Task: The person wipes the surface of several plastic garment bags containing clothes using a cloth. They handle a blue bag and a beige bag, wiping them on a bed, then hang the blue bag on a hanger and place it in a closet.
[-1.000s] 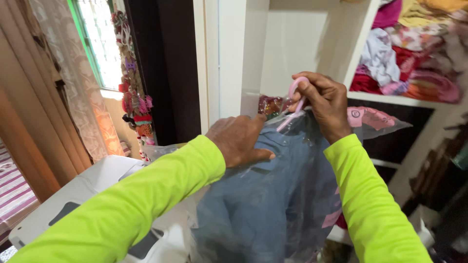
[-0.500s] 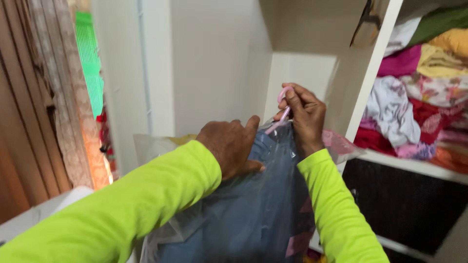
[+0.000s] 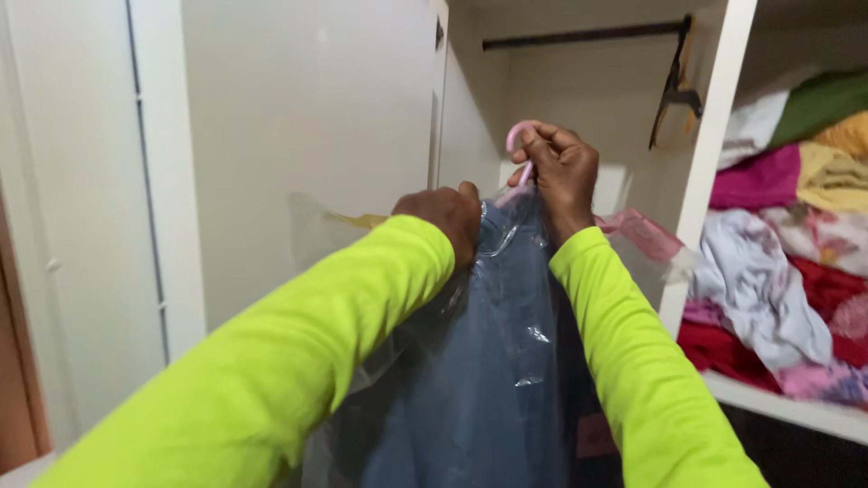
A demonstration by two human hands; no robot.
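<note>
Fingers (image 3: 542, 145) of the right hand (image 3: 559, 172) are curled tight around the pink hanger hook (image 3: 517, 149), holding up the blue garment in a clear plastic cover (image 3: 488, 361), which hangs from the middle of the view down toward 6 o'clock. The left hand (image 3: 443, 217), at 9 o'clock of the right, presses closed on the garment's shoulder through the plastic. A dark wardrobe rail (image 3: 579, 36) runs at 12 o'clock, with folded clothes (image 3: 796, 235) piled on a white shelf (image 3: 787, 407) at 3 o'clock.
</note>
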